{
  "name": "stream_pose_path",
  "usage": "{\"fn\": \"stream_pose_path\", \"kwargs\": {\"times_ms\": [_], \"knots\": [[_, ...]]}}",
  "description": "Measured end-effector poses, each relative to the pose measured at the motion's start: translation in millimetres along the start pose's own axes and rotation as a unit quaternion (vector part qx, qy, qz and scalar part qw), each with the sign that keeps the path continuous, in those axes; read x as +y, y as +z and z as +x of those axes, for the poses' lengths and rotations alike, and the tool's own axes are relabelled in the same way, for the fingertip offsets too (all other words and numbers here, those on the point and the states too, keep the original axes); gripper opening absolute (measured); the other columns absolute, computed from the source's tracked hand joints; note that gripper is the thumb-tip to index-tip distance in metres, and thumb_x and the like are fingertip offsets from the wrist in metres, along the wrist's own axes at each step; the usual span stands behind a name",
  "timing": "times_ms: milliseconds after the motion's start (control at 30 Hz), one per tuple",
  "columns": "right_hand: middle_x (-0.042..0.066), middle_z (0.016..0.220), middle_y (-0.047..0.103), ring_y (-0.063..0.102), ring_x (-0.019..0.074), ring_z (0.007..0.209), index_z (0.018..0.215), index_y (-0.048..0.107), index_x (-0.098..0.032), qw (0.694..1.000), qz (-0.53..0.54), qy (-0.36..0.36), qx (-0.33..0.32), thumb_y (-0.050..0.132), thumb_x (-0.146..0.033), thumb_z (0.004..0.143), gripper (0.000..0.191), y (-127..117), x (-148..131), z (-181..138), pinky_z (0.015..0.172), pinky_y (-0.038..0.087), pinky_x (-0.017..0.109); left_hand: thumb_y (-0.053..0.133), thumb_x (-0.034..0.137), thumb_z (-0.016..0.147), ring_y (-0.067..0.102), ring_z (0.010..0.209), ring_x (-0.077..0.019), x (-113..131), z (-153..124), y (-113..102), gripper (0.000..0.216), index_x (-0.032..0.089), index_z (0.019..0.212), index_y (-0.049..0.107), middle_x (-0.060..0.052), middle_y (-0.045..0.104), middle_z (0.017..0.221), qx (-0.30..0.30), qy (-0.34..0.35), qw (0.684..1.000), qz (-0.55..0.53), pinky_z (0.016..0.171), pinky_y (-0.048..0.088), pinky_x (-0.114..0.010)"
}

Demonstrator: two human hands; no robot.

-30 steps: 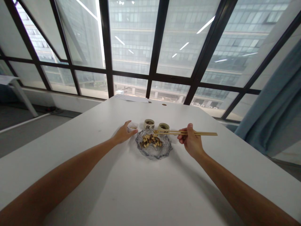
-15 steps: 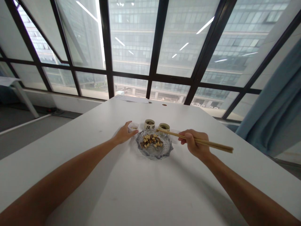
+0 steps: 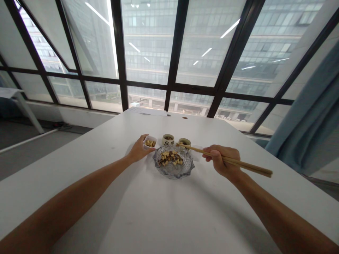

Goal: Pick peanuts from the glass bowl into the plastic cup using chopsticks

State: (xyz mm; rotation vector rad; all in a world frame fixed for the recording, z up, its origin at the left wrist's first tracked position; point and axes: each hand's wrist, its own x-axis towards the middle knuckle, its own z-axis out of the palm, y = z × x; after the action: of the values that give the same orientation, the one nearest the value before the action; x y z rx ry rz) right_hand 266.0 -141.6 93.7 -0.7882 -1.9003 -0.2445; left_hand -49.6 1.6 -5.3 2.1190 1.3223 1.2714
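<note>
A clear glass dish with mixed nuts and seeds sits mid-table. My left hand grips a small white cup holding pale nuts, tilted toward me, just left of the dish. My right hand is closed on a pair of wooden chopsticks. Their tips reach over the dish's far right rim, close to a beige ceramic cup. A second beige cup stands between the white cup and that one.
The white table runs to a far edge bearing papers and a small brown spot. Large dark-framed windows stand behind. A blue curtain hangs at right. Another white table is far left.
My right hand pulled back to the right and turned, so the chopsticks went from level to slanting down-right. My left hand tipped the white cup toward me, showing its nuts.
</note>
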Motion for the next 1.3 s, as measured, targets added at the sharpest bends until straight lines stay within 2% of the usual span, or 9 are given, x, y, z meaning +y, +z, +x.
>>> {"fn": "stream_pose_path", "kwargs": {"times_ms": [133,300,500,700,867,967,1067,1200,1300], "knots": [[0.002,0.053,0.068,0.062,0.0120,0.041,0.067,0.070,-0.020,0.999,0.001,0.045,-0.013,0.043,-0.052,0.097,0.051,-1.1,-1.4,0.3,0.043,0.049,0.021,0.079,0.038,0.065,0.057,0.117,-0.0251,0.0,-0.7,-0.7,0.074,0.018,0.128,0.044,-0.012,0.058,0.128,0.020,0.039,0.999,-0.018,0.102,0.043,-0.042],[0.004,0.052,0.068,0.060,0.0146,0.040,0.065,0.070,-0.021,0.983,0.052,0.176,0.012,0.052,-0.070,0.083,0.056,1.8,-5.2,0.8,0.041,0.049,0.026,0.077,0.042,0.067,0.057,0.117,-0.0243,3.7,-1.6,-1.5,0.076,0.019,0.130,0.043,-0.011,0.058,0.128,0.021,0.018,1.000,-0.012,0.101,0.044,-0.039],[0.002,0.043,0.059,0.049,0.0115,0.030,0.064,0.062,-0.017,0.879,0.253,0.364,0.175,0.055,-0.070,0.082,0.056,30.9,5.0,7.6,0.029,0.037,0.023,0.075,0.047,0.070,0.063,0.106,-0.0237,5.8,0.3,0.5,0.074,0.017,0.131,0.046,-0.011,0.064,0.120,0.015,-0.030,0.999,-0.027,0.092,0.050,-0.036],[0.001,0.047,0.061,0.049,0.0101,0.032,0.069,0.063,-0.017,0.887,0.293,0.337,0.118,0.056,-0.073,0.078,0.058,84.0,8.9,35.3,0.031,0.039,0.022,0.076,0.046,0.068,0.063,0.106,-0.0236,4.5,0.8,1.8,0.075,0.018,0.131,0.047,-0.010,0.065,0.120,0.009,-0.018,0.999,-0.032,0.092,0.050,-0.038],[0.003,0.053,0.065,0.056,0.0119,0.039,0.068,0.064,-0.017,0.891,0.295,0.345,0.020,0.058,-0.076,0.073,0.059,124.5,12.9,52.1,0.037,0.045,0.022,0.076,0.047,0.069,0.062,0.109,-0.0234,-0.3,1.5,3.6,0.075,0.019,0.132,0.046,-0.010,0.064,0.123,0.005,-0.001,0.999,-0.040,0.093,0.049,-0.038],[0.003,0.052,0.065,0.056,0.0119,0.038,0.068,0.065,-0.017,0.886,0.289,0.360,0.054,0.055,-0.077,0.075,0.061,117.5,17.8,50.2,0.036,0.044,0.022,0.076,0.048,0.070,0.062,0.110,-0.0233,0.3,1.2,4.0,0.074,0.018,0.131,0.046,-0.011,0.063,0.124,0.004,0.001,0.999,-0.040,0.094,0.049,-0.038],[0.003,0.048,0.063,0.051,0.0107,0.034,0.065,0.064,-0.016,0.892,0.256,0.360,0.094,0.054,-0.075,0.078,0.061,88.9,20.7,40.4,0.033,0.040,0.021,0.075,0.049,0.070,0.062,0.109,-0.0233,3.2,0.7,3.9,0.075,0.017,0.132,0.046,-0.012,0.064,0.123,0.002,-0.017,0.999,-0.034,0.094,0.050,-0.037],[0.003,0.043,0.059,0.048,0.0103,0.030,0.060,0.063,-0.016,0.907,0.198,0.364,0.071,0.057,-0.073,0.078,0.060,55.7,20.8,20.0,0.029,0.036,0.021,0.073,0.049,0.072,0.063,0.109,-0.0233,4.2,0.8,3.7,0.073,0.020,0.134,0.046,-0.010,0.064,0.123,0.000,-0.047,0.999,-0.017,0.095,0.049,-0.037],[0.003,0.043,0.059,0.048,0.0104,0.030,0.062,0.065,-0.015,0.910,0.181,0.369,0.053,0.056,-0.072,0.078,0.060,51.4,21.2,5.7,0.029,0.036,0.021,0.072,0.050,0.073,0.063,0.108,-0.0235,3.4,1.0,3.5,0.074,0.019,0.135,0.045,-0.011,0.065,0.122,-0.002,-0.055,0.998,-0.005,0.094,0.049,-0.037]]}}
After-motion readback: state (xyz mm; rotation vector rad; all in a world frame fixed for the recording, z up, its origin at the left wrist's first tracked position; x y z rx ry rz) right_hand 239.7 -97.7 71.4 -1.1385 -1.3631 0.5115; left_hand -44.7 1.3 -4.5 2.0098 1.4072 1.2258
